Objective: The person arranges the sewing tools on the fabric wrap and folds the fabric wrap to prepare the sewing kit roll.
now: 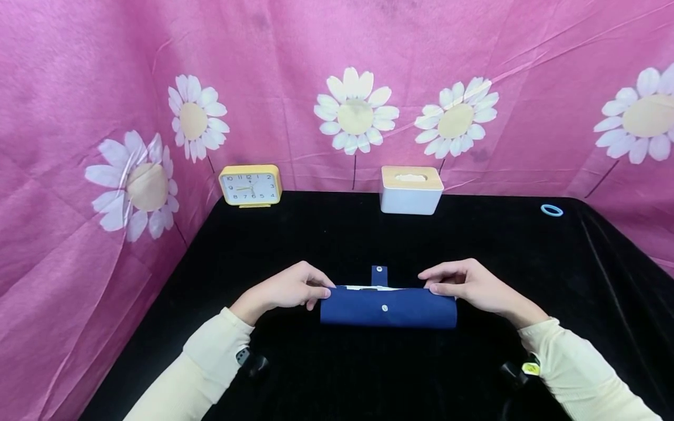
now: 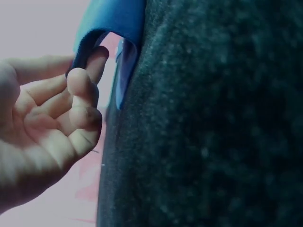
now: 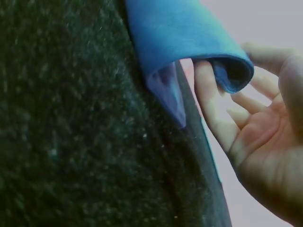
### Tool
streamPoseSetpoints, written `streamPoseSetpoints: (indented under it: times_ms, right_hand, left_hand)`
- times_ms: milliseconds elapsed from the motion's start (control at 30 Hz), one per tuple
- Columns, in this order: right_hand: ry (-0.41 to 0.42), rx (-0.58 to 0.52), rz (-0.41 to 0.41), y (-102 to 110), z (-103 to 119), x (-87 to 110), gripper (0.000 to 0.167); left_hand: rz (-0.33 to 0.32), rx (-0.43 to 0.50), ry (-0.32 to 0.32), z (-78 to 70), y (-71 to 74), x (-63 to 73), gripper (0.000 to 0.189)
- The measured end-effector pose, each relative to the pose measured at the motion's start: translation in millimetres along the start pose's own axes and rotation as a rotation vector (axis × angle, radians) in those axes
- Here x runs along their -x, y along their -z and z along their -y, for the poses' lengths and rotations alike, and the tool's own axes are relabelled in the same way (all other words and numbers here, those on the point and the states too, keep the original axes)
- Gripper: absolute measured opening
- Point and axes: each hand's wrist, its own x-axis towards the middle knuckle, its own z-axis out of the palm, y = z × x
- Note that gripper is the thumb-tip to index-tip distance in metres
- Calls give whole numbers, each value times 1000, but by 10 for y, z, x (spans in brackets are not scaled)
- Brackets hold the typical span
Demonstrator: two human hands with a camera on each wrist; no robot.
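Note:
A dark blue fabric pouch (image 1: pixel 416 311), folded over on itself, lies crosswise in front of me in the head view. One metal snap (image 1: pixel 384 308) sits on its front, and a short strap (image 1: pixel 379 276) with a second snap sticks out behind. A pale strip shows along the top edge. My left hand (image 1: pixel 292 286) pinches the left end of the upper edge, and my right hand (image 1: pixel 474 287) pinches the right end. Both wrist views show the blue fabric (image 2: pixel 113 16) curving over as an open-ended fold, with fingers reaching under it.
On the black cloth-covered table (image 1: pixel 316 240), a yellow clock (image 1: pixel 251 186) stands at the back left. A white tissue box (image 1: pixel 411 196) with a wooden top is at the back, and a light blue ring (image 1: pixel 552 206) lies back right. Pink daisy-print fabric (image 1: pixel 295 70) hangs behind.

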Motion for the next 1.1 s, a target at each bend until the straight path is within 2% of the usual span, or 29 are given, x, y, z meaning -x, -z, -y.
streamPoseSetpoints:
  times_ms: [167, 467, 767, 933, 1100]
  right_hand:
    - [-39, -2, -27, -25, -80, -33, 27]
    - [-55, -26, -19, -95, -97, -70, 29]
    - [-147, 36, -4, -74, -82, -59, 32]
    - [-119, 162, -16, -79, -105, -57, 28]
    - [-40, 431, -45, -42, -16, -87, 24]
  left_hand:
    - [-21, 87, 90, 29, -5, -71, 20]
    - [-57, 166, 161, 56, 5, -116, 17]
    - [-73, 117, 223, 20, -4, -139, 12]
    - [-93, 97, 247, 10, -19, -154, 10]
    - [-99, 128, 230, 72, -18, -191, 11]
